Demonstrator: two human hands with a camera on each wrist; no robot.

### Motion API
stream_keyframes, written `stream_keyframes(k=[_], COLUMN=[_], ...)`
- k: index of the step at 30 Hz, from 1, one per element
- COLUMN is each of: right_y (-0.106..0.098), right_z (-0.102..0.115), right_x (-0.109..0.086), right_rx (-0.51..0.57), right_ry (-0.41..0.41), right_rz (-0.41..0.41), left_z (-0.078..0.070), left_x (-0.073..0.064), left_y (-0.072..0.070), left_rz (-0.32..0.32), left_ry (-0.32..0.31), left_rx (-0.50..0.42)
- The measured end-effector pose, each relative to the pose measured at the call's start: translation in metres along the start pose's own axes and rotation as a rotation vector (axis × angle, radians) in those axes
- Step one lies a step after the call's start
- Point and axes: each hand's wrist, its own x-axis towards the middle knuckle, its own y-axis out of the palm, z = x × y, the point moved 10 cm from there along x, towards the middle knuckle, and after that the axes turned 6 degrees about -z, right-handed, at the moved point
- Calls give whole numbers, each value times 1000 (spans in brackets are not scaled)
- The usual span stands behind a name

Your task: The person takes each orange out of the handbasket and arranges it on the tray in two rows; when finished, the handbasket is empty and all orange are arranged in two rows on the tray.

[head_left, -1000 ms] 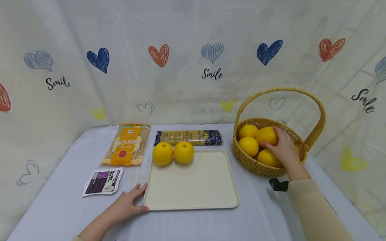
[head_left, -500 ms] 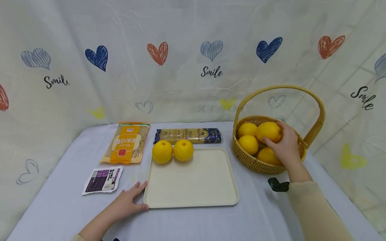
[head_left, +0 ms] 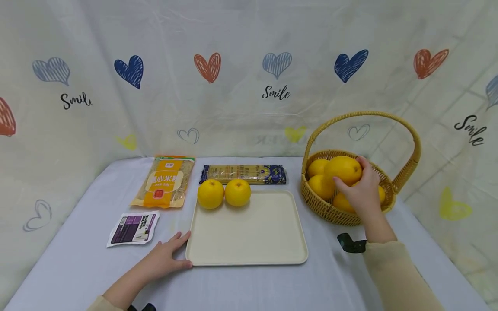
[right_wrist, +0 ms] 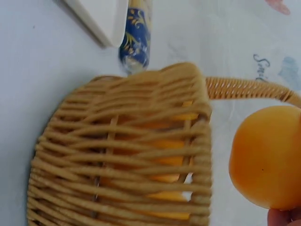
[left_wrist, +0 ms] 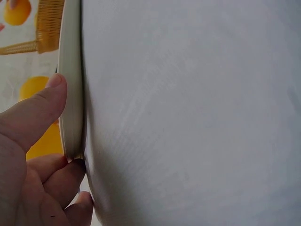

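Observation:
My right hand (head_left: 365,190) grips an orange (head_left: 342,169) between thumb and fingers, over the wicker basket (head_left: 324,212). Several more oranges lie in the basket beneath it. The right wrist view shows the held orange (right_wrist: 267,157) above the basket's rim, with fingertips at its lower edge. At the cream tray (head_left: 253,235), my left hand (head_left: 162,258) rests at the near left corner, fingers spread along the left edge and thumb at the front. In the left wrist view the thumb (left_wrist: 55,92) touches the tray's wall. Two oranges (head_left: 223,193) sit side by side at the tray's far left corner.
Behind the tray lies a long noodle packet (head_left: 245,174). An orange-and-clear food bag (head_left: 163,182) and a small purple-and-white packet (head_left: 133,229) lie to its left. The basket's tall arched handle (head_left: 362,114) rises over the fruit. A printed curtain (head_left: 241,116) hangs behind the table.
My right hand has lifted the orange up from among the others and drawn it slightly left and nearer. The left hand stays at the tray's corner.

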Motion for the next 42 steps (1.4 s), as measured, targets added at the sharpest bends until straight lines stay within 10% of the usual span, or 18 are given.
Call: stream_keyframes(k=[19,42], right_y=[38,163], right_z=[57,67], right_x=[-28,-52], right_rx=[75,168], right_ry=[-280,-140], right_rz=[41,531], left_z=[2,5], left_x=[2,3], left_y=[0,2], left_rz=[7,23], left_ry=[-2,-10], left_rx=[3,-2])
